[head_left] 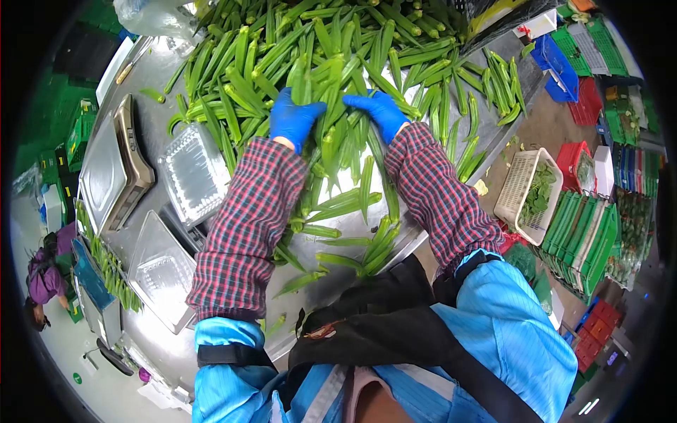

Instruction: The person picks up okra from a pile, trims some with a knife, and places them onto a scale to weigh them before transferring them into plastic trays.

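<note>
A large heap of okra (pixel 247 67) covers the far part of a metal table (pixel 166 321). Both hands wear blue gloves. My left hand (pixel 295 120) and my right hand (pixel 381 111) lie on either side of a bunch of okra in the middle of the heap. The fingers of my left hand curl round okra, and its thumb points inward. My right hand's fingers are partly hidden beneath the pods, with its thumb also pointing inward. Loose pods lie on the metal below my hands. Left of the heap rests a clear plastic tray (pixel 192 173).
At the left are a scale (pixel 116 166) and another clear tray (pixel 163 271). A knife (pixel 127 69) lies at the far left. A beige basket with leaves (pixel 511 194) and green crates (pixel 578 236) stand right of the table. A person in purple (pixel 46 278) is at the far left.
</note>
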Tool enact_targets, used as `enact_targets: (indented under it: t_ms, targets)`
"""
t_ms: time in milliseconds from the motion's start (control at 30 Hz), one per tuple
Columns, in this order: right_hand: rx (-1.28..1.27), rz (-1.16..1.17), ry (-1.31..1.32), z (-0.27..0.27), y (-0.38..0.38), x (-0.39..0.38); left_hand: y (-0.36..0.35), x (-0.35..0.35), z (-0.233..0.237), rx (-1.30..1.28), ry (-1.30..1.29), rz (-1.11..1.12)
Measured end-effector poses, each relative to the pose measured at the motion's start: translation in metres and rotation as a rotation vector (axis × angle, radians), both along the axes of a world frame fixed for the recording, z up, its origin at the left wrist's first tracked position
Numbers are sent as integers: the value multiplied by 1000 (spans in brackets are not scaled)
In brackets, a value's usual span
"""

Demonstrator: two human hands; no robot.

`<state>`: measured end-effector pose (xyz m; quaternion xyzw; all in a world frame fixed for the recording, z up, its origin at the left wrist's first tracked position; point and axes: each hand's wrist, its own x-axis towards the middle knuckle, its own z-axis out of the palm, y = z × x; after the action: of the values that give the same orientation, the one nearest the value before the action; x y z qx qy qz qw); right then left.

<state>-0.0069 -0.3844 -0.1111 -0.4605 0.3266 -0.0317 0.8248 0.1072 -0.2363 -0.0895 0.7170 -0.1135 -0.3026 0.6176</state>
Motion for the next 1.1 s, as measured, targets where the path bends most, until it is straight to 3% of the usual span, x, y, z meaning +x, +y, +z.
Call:
enact_targets:
  t_ms: [100,300,400,533,567,667,733,800,833,867,933,1000,1033,1067,1100]
  targets:
    - [20,14,-130,-5,1,-2,-16,-5,1,-8,28,-50]
    - [-102,-107,-343,28,7,-28,-9,-26,44,-274,413,-304]
    - [-313,-58,-361,67,8,-41,-6,-46,65,-407,278,-283]
    - [-600,17,-462,58,5,-54,-7,-63,42,-541,34,-215]
    - [-595,150,-372,59,0,-55,-9,-66,35,-522,118,-216]
    - [-419,115,-410,37,6,-63,-11,-74,-1,-545,14,-192]
    - [-500,151,-468,32,7,-67,-14,-71,8,-547,88,-226]
    - [-400,184,-253,34,13,-77,0,-86,16,-520,273,-304]
    - [-300,193,-297,43,15,-75,0,-85,12,-506,241,-309]
    - [-460,176,-419,53,17,-69,3,-85,9,-550,239,-332]
    - [-502,153,-514,49,21,-73,7,-93,12,-466,-35,-272]
    - [-507,203,-442,20,25,-77,2,-99,2,-633,157,-189]
    - [-499,236,-450,19,25,-75,4,-100,5,-586,223,-191]
    - [-579,164,-388,17,28,-75,2,-102,5,-629,137,-127]
    - [-555,125,-343,29,37,-77,7,-106,14,-646,232,-86]
